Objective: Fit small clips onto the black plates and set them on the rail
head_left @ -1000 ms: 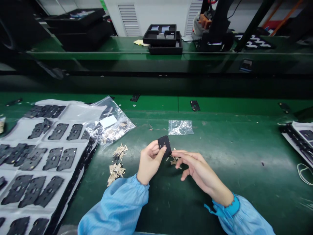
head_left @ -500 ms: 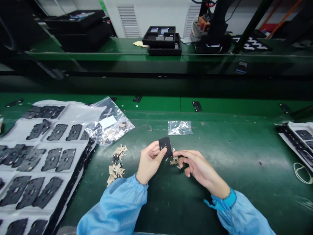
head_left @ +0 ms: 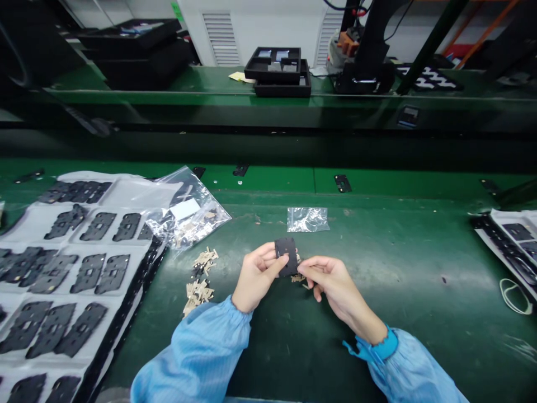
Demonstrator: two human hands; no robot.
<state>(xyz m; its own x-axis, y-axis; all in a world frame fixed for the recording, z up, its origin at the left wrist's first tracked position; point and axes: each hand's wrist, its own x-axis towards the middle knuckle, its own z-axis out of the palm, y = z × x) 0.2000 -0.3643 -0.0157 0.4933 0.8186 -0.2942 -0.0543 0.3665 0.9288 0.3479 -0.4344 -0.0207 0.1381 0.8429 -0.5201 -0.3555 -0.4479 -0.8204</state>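
And here it was, folks, a light-blue, fine-striped smock above the green workbench! The left sleeve was big and puffy, gathered into a ruffled elastic cuff just over the bench, and the right sleeve was every bit as roomy. At that right wrist sat a teal band, a loose blue strap flaring out above the bench, and both the left hand and right hand were bare!

Small black rectangular pad, notched edges, small holes, held nearly upright
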